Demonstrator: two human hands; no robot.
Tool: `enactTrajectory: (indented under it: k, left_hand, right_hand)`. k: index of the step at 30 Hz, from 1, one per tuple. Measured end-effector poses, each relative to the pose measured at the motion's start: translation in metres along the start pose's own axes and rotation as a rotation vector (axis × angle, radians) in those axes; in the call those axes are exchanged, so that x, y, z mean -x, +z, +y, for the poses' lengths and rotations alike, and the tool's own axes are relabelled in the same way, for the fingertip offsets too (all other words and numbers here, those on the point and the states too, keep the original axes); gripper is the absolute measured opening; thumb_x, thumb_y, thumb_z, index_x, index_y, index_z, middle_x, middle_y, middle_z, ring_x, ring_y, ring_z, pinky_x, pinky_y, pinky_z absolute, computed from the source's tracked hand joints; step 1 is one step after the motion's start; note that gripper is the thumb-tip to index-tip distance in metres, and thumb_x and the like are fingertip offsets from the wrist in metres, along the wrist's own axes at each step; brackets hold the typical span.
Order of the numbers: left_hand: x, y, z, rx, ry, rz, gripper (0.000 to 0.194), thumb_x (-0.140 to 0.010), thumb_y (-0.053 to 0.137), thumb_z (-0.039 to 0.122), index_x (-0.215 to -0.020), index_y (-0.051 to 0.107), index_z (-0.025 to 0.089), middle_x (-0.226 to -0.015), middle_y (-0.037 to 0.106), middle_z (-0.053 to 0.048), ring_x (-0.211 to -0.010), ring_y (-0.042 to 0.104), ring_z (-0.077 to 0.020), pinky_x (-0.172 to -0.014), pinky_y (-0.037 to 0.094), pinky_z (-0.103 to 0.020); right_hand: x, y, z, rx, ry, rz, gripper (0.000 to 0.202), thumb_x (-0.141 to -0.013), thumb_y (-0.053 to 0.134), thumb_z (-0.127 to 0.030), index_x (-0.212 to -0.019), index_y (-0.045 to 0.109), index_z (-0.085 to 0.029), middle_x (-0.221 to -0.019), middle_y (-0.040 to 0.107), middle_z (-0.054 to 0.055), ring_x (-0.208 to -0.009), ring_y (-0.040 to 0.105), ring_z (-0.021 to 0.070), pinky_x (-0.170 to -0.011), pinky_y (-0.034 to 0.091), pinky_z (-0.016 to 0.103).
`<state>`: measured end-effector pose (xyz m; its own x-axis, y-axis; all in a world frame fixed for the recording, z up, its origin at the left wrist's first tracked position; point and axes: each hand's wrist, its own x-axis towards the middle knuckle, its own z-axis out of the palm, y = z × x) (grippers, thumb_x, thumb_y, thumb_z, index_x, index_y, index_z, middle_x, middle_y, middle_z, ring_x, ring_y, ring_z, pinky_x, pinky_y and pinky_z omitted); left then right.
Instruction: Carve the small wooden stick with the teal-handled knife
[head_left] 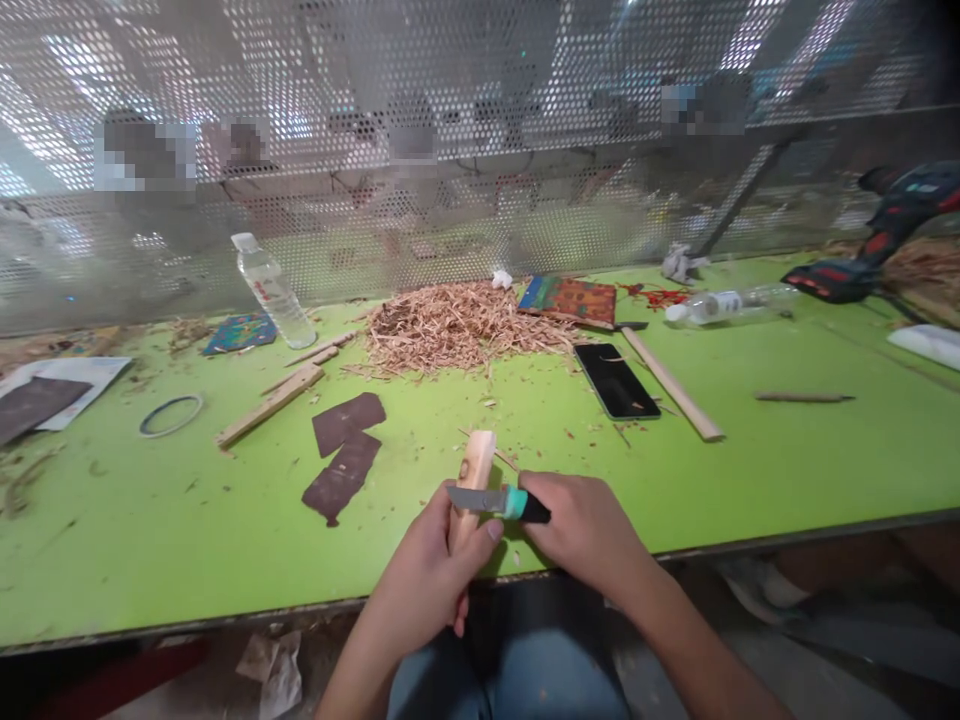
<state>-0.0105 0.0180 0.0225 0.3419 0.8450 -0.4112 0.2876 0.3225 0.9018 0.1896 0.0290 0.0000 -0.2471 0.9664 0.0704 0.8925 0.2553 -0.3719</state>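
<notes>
My left hand (431, 565) is wrapped round a short pale piece of wood (478, 462), which points away from me over the table's front edge. Fingers closed on its black and teal handle, my right hand (577, 515) grips a carving knife (480, 499). The blade lies across the wood, pointing left, close to my left thumb and fingers. Whether the cutting edge bites into the wood I cannot tell. Two pieces of dark sandpaper (349, 425) rest on the table to the left of my hands.
Wood shavings (450, 325) are heaped at the back of the green table (225, 560), before a perforated metal screen (450, 220). A phone (616, 381) and a wooden stick (671, 385) lie to the right, a wood strip (271, 404) and upright bottle (274, 292) left. A cordless drill (874, 240) stands far right.
</notes>
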Motion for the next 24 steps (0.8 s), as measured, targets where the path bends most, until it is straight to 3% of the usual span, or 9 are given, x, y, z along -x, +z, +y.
enactTrajectory:
  k: [8,18,24]
  left_hand:
    - [-0.003,-0.017,-0.008,0.192,-0.012,-0.179,0.047,-0.096,0.061,0.056,-0.125,0.051,0.020,-0.042,0.042,0.012,-0.032,0.042,-0.0083,-0.034,0.038,-0.016]
    - [-0.003,-0.013,-0.013,0.068,0.032,-0.120,0.047,-0.097,0.059,0.048,-0.133,0.043,0.023,-0.060,0.046,0.011,-0.033,0.044,-0.0060,-0.031,0.039,-0.015]
    - [-0.004,-0.015,-0.011,0.079,0.029,-0.164,0.047,-0.098,0.057,0.043,-0.136,0.042,0.020,-0.050,0.045,0.013,-0.033,0.045,-0.0080,-0.030,0.035,-0.013]
  right_hand:
    - [0.002,0.007,-0.001,0.039,0.022,0.074,0.010,-0.084,0.060,-0.016,-0.076,0.061,-0.021,-0.069,0.068,0.002,-0.060,0.057,0.0168,-0.058,0.019,0.030]
    - [-0.004,0.010,-0.005,0.081,0.166,0.176,0.012,-0.089,0.060,-0.022,-0.078,0.066,-0.022,-0.071,0.072,0.003,-0.064,0.062,0.0186,-0.058,0.017,0.031]
    - [-0.009,0.007,-0.008,0.109,0.268,0.176,0.012,-0.089,0.060,-0.026,-0.079,0.066,-0.023,-0.070,0.072,0.004,-0.060,0.060,0.0194,-0.056,0.017,0.030]
